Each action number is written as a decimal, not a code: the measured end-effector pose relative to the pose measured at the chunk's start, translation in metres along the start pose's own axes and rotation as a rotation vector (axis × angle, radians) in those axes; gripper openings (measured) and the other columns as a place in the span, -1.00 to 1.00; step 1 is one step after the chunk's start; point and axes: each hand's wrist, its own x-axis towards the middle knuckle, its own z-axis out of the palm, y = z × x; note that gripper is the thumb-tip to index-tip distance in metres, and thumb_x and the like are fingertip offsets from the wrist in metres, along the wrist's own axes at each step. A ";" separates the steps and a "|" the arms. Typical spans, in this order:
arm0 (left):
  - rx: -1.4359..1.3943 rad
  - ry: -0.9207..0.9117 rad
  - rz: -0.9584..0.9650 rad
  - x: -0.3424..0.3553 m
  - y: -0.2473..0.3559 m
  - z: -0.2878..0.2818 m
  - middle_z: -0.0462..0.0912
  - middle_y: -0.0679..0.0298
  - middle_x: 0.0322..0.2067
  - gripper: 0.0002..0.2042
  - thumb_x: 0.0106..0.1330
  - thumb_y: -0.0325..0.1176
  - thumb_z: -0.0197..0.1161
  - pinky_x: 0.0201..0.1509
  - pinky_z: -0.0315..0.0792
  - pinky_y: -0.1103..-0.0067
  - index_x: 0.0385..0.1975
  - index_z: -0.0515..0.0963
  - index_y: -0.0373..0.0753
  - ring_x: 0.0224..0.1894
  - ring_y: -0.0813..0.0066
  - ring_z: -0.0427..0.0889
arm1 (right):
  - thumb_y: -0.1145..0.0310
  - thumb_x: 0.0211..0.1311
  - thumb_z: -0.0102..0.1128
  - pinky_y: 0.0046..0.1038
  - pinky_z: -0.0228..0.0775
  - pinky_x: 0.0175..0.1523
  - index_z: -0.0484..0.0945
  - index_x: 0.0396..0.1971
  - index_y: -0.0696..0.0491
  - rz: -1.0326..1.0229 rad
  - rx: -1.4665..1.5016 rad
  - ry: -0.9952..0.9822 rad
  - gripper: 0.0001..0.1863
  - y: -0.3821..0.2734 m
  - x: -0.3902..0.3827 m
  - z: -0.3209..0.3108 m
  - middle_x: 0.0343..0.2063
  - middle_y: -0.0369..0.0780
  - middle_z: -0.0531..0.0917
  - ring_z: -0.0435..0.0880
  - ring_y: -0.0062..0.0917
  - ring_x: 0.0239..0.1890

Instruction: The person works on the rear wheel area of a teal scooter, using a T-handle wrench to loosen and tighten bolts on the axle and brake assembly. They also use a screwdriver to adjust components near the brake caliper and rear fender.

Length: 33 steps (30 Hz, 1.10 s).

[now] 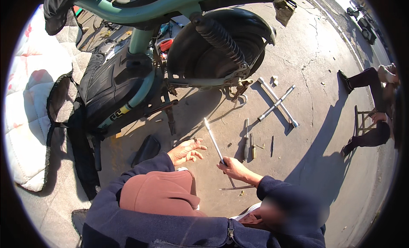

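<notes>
My right hand is closed around the shaft of a long silver T-handle wrench. Its crossbar points toward me and its bright tip reaches up toward the scooter. To the left of the shaft, my left hand is held palm up with fingers apart and nothing in it. Beyond both hands stands a green and black scooter, its rear wheel and coiled shock absorber facing me. The wrench tip appears apart from the scooter.
A four-way lug wrench lies on the concrete to the right. Nearer are a dark-handled screwdriver and a smaller yellowish one. A black case rests left of my left hand. A quilted cover hangs far left; a person sits at right.
</notes>
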 end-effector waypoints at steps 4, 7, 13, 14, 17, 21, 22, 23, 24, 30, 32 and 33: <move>0.074 0.024 0.047 0.029 0.024 0.042 0.58 0.27 -0.41 -0.68 0.42 -0.15 0.08 -0.56 0.36 0.70 -0.03 0.36 -0.26 -0.54 0.54 0.54 | 0.12 0.31 0.07 -0.39 0.40 -0.30 0.48 -0.39 0.20 -0.032 0.206 -0.128 -0.63 -0.003 -0.003 0.004 -0.56 -0.12 0.59 0.58 -0.45 -0.45; 0.127 0.108 0.076 0.042 0.044 0.048 0.48 0.38 -0.53 -0.76 0.44 -0.15 0.03 -0.60 0.28 0.73 -0.24 0.38 -0.21 -0.63 0.65 0.41 | 0.07 0.39 -0.03 -0.52 0.38 -0.33 0.48 -0.34 0.16 0.079 0.502 -0.249 -0.61 0.004 -0.019 -0.003 -0.54 -0.24 0.61 0.51 -0.66 -0.49; 0.246 0.151 0.131 0.088 0.073 0.086 0.44 0.40 -0.52 -0.80 0.45 -0.22 0.03 -0.60 0.19 0.77 -0.23 0.40 -0.24 -0.61 0.71 0.34 | 0.09 0.42 -0.10 -0.50 0.29 -0.41 0.45 -0.39 0.11 -0.085 0.441 0.063 -0.63 0.013 -0.050 -0.021 -0.62 -0.36 0.39 0.37 -0.65 -0.54; 0.300 0.126 0.161 0.097 0.077 0.096 0.45 0.40 -0.51 -0.81 0.45 -0.23 0.03 -0.58 0.20 0.77 -0.24 0.41 -0.24 -0.60 0.72 0.34 | 0.10 0.42 -0.09 -0.50 0.27 -0.42 0.44 -0.39 0.12 -0.091 0.408 0.135 -0.63 0.013 -0.052 -0.025 -0.64 -0.36 0.38 0.36 -0.64 -0.55; 0.359 0.060 0.199 0.118 0.091 0.120 0.49 0.40 -0.49 -0.82 0.44 -0.24 0.03 -0.53 0.24 0.77 -0.26 0.42 -0.22 -0.58 0.73 0.35 | 0.17 0.43 -0.10 -0.54 0.21 -0.44 0.40 -0.44 0.13 -0.072 0.420 0.275 -0.66 0.011 -0.053 -0.037 -0.66 -0.36 0.33 0.28 -0.67 -0.57; 0.359 0.061 0.214 0.128 0.103 0.133 0.50 0.40 -0.50 -0.85 0.44 -0.27 0.03 -0.54 0.24 0.76 -0.28 0.42 -0.20 -0.58 0.72 0.36 | 0.17 0.45 -0.11 -0.57 0.18 -0.45 0.39 -0.48 0.13 -0.118 0.468 0.317 -0.63 0.011 -0.049 -0.054 -0.65 -0.38 0.34 0.28 -0.70 -0.56; 0.358 0.058 0.213 0.129 0.105 0.134 0.50 0.40 -0.50 -0.86 0.44 -0.27 0.03 -0.54 0.24 0.76 -0.29 0.42 -0.20 -0.58 0.72 0.36 | 0.16 0.45 -0.11 -0.57 0.18 -0.46 0.39 -0.49 0.13 -0.107 0.423 0.331 -0.63 0.013 -0.048 -0.058 -0.66 -0.38 0.33 0.29 -0.69 -0.57; 0.355 0.066 0.216 0.129 0.105 0.135 0.51 0.39 -0.50 -0.86 0.44 -0.28 0.03 -0.54 0.24 0.76 -0.29 0.42 -0.20 -0.58 0.72 0.36 | 0.16 0.45 -0.11 -0.56 0.19 -0.46 0.40 -0.50 0.13 -0.068 0.389 0.325 -0.62 0.014 -0.048 -0.062 -0.66 -0.38 0.33 0.30 -0.69 -0.57; 0.353 0.075 0.221 0.130 0.105 0.136 0.51 0.39 -0.50 -0.86 0.44 -0.28 0.03 -0.54 0.24 0.76 -0.30 0.42 -0.20 -0.59 0.72 0.36 | 0.15 0.44 -0.11 -0.56 0.19 -0.46 0.41 -0.50 0.13 -0.098 0.363 0.344 -0.61 0.016 -0.048 -0.065 -0.67 -0.38 0.33 0.31 -0.69 -0.57; 0.388 0.116 0.213 0.130 0.108 0.141 0.53 0.37 -0.50 -0.84 0.44 -0.28 0.02 -0.58 0.25 0.78 -0.30 0.42 -0.22 -0.62 0.72 0.37 | 0.12 0.44 -0.11 -0.57 0.18 -0.46 0.46 -0.49 0.12 -0.112 0.483 0.292 -0.60 0.028 -0.045 -0.067 -0.67 -0.36 0.36 0.31 -0.65 -0.60; 0.374 0.086 0.210 0.131 0.111 0.140 0.53 0.35 -0.49 -0.83 0.45 -0.27 0.01 -0.61 0.26 0.79 -0.29 0.43 -0.24 -0.63 0.72 0.38 | 0.08 0.45 -0.13 -0.59 0.19 -0.46 0.45 -0.50 0.11 -0.134 0.652 0.226 -0.57 0.028 -0.042 -0.066 -0.73 -0.38 0.34 0.31 -0.66 -0.63; 0.356 0.067 0.204 0.131 0.113 0.138 0.53 0.34 -0.49 -0.82 0.45 -0.27 0.01 -0.62 0.26 0.79 -0.29 0.43 -0.25 -0.63 0.72 0.39 | 0.07 0.45 -0.15 -0.60 0.18 -0.46 0.45 -0.50 0.10 -0.170 0.781 0.168 -0.55 0.027 -0.040 -0.066 -0.75 -0.38 0.33 0.30 -0.67 -0.65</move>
